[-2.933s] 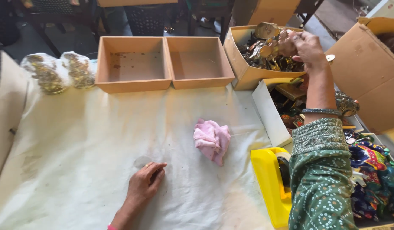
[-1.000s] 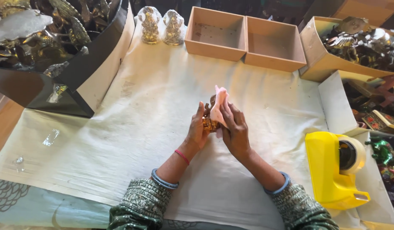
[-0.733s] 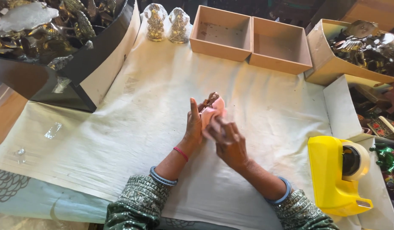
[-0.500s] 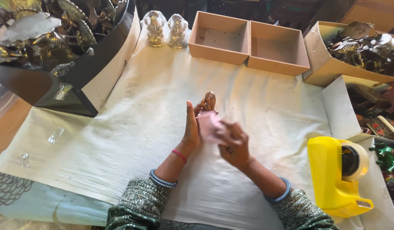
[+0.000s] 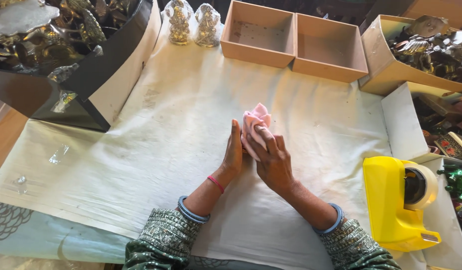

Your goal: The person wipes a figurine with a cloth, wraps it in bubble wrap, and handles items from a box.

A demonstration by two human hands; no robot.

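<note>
Work surface: a table covered with a pale cream cloth [image 5: 156, 150]; a light blue patterned cloth [image 5: 51, 240] shows under it at the near left corner.
Far edge: two open tan wooden trays [image 5: 296, 37] stand side by side, touching; two small wrapped metal figurines [image 5: 193, 22] stand just left of them.
Left edge: a dark box [image 5: 86, 75] filled with metal figurines sits at the far left corner, its white flap hanging onto the cream cloth.
Right edge: an open cardboard box [image 5: 391, 75] of metal pieces at the far right corner; a yellow tape dispenser [image 5: 396, 205] with a tape roll at the near right.
Open room: the cream cloth is bare across the centre, on both sides of the hands and between the hands and the trays; small clear scraps [image 5: 58, 155] lie near the left edge.
Left hand [image 5: 233, 155]: open, palm upright and facing right, fingers pointing toward the far edge, pressed against the pink cloth. A red thread and a blue bangle sit on the wrist.
Right hand [image 5: 271, 157]: fingers curled over the pink cloth, gripping it against the left palm.
Pink cloth [image 5: 255, 122]: bunched, at the centre of the table, between the two hands; its top pokes out above the fingertips. Whether anything is wrapped inside cannot be told.
Arms: both forearms enter from the near edge in green patterned sleeves and converge toward the centre.
</note>
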